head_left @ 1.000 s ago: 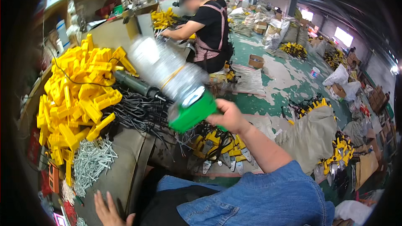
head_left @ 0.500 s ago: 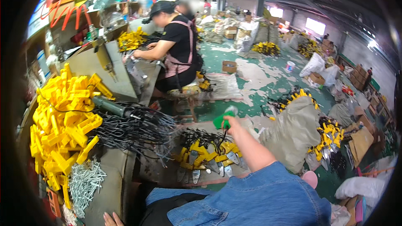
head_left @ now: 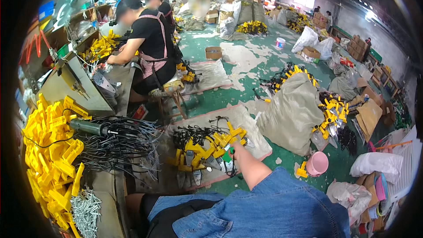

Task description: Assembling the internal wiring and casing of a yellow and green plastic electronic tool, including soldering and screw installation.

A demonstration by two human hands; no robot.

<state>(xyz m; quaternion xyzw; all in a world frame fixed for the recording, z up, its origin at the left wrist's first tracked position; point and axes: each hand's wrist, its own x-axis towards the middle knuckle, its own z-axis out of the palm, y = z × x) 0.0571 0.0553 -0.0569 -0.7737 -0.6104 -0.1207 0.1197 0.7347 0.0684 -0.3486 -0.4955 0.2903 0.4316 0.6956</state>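
My right arm in a blue denim sleeve reaches down to the mat, and my right hand (head_left: pixel 238 150) has its fingers closed at a green piece with a black cord (head_left: pixel 228 156), mostly hidden by the hand. Around it lies a pile of yellow plastic handles (head_left: pixel 199 151) with grey pointed metal plates and black cords, spread on a pale mat (head_left: pixel 257 143). My left hand is out of view.
At left the bench holds heaped yellow housings (head_left: pixel 48 150), black cables (head_left: pixel 119 145), a green power screwdriver (head_left: pixel 90 126) and screws (head_left: pixel 86 207). A co-worker (head_left: pixel 152 39) sits ahead. Right are a large sack (head_left: pixel 293 114) and a pink bucket (head_left: pixel 317 164).
My right hand has lowered from above the mat to the yellow pile, bringing the green piece down. My left hand has left view at the bench edge. The view has swung to the right.
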